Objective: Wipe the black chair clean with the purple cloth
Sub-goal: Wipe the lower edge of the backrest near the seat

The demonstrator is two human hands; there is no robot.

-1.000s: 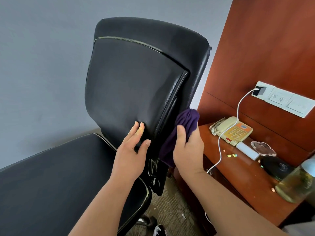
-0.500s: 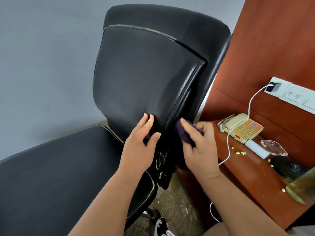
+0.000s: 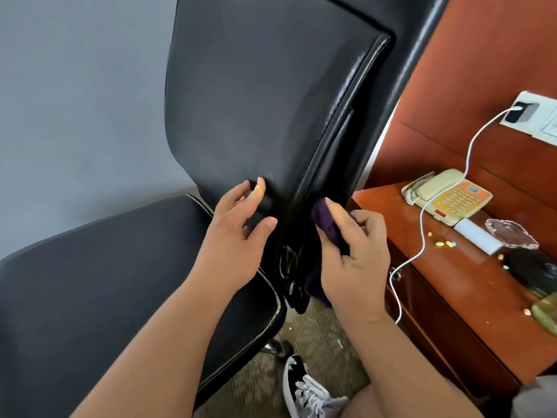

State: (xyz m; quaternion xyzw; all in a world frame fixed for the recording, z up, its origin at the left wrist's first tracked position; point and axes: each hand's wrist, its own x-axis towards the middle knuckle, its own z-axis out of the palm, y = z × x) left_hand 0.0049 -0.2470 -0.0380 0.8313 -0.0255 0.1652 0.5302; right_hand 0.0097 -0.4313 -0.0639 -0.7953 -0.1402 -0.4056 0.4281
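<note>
The black chair (image 3: 259, 110) fills the middle of the view, its seat stretching to the lower left. My left hand (image 3: 238, 233) rests with spread fingers on the lower front of the backrest. My right hand (image 3: 355, 257) grips the purple cloth (image 3: 324, 224) and presses it against the backrest's right side edge, low down near the seat joint. Most of the cloth is hidden under my fingers and palm; a fold of it hangs below my wrist.
A reddish wooden desk (image 3: 422, 285) stands close on the right with a beige telephone (image 3: 446, 197), a white charging cable (image 3: 422, 224), small scattered bits and a glass bottle (image 3: 545, 312). A shoe (image 3: 301, 387) is on the carpet below. A grey wall is behind the chair.
My right hand with the cloth slid down the backrest's right edge from mid-height to near the seat. The view moved closer to the chair. My left hand stayed on the backrest.
</note>
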